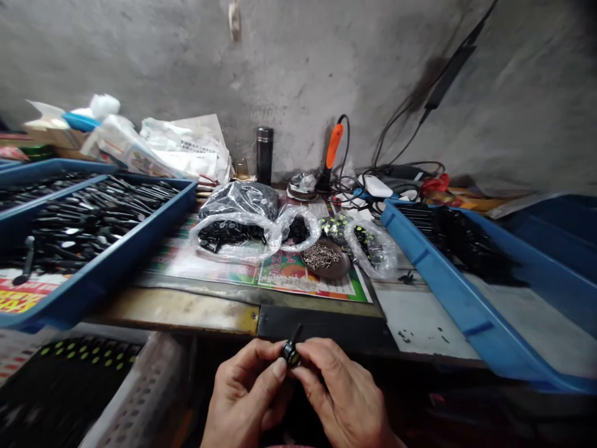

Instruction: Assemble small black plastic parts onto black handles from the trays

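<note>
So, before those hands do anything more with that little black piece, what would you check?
1. Grip: ok. The left hand and right hand both pinch the small black part.
2. Part fully in view: not ok. The hands hide most of it.
3. The brown dish of small metal pieces sits level on the bench: ok.
4. The plastic bags are open: ok, mouths rolled back.
5. The orange-handled tool is apart from the hands: ok, back by the wall.
6. Tool hot or cold: cannot tell.

Left hand [247,392] and right hand [342,395] meet low; fingertips [278,368] pinched together, knuckles up
</note>
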Demonstrator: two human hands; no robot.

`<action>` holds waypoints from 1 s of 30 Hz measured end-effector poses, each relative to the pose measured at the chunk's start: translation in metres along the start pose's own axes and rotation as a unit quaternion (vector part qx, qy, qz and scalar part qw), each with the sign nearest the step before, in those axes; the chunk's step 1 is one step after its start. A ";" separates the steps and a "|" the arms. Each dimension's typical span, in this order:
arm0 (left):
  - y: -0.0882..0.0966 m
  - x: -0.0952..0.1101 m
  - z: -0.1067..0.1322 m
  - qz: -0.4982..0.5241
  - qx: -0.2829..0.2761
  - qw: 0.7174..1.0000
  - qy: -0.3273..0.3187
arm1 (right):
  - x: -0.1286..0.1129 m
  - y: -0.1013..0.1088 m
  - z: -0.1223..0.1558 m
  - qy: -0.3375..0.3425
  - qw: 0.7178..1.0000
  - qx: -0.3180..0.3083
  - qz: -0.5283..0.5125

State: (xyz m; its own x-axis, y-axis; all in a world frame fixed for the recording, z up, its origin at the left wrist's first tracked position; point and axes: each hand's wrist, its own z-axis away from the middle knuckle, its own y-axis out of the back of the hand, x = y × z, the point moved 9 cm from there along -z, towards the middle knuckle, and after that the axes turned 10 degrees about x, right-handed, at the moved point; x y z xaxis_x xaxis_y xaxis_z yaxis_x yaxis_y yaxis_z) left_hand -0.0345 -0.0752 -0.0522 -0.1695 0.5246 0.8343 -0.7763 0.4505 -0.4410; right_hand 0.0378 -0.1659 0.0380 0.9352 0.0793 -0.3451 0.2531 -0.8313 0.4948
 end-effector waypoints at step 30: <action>0.018 0.003 -0.006 0.050 0.062 0.997 0.008 | 0.005 -0.030 -0.001 -0.024 0.999 -0.032 -0.028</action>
State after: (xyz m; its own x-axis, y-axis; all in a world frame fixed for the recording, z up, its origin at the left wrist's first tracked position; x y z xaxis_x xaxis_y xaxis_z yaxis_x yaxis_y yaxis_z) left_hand -0.0448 -0.0613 -0.0600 -0.2399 0.5742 0.7828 -0.8252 0.3042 -0.4760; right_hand 0.0352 -0.1396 0.0225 0.9066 0.0957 -0.4110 0.3206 -0.7893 0.5236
